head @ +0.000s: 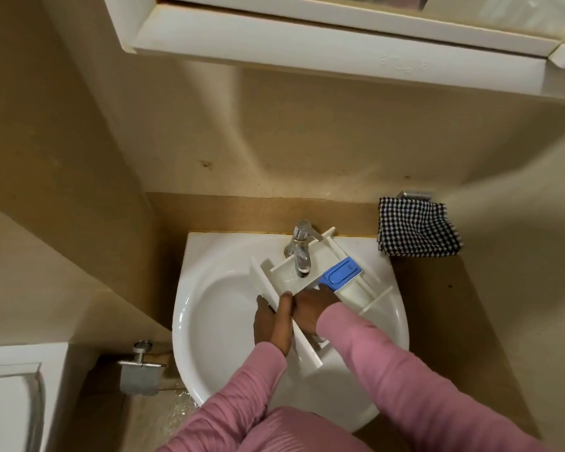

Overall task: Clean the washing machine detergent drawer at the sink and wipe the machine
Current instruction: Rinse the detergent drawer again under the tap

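The white detergent drawer [356, 288] lies slanted across the white sink [216, 321], its open compartments under the chrome tap [300, 249]. Water runs from the tap into a compartment. A blue insert [340, 272] sits in the drawer's right part. My left hand [269, 321] grips the drawer's front panel, thumb on the inner side and fingers on the outer side. My right hand [310, 308] reaches inside the drawer beside the blue insert, fingertips touching it; its grip is not plain.
A black-and-white checked cloth [418, 228] hangs on a metal holder right of the sink. A white mirror cabinet [307, 37] overhangs above. A toilet paper holder [141, 370] and a white toilet lid [7, 402] are at lower left. Beige walls close in on both sides.
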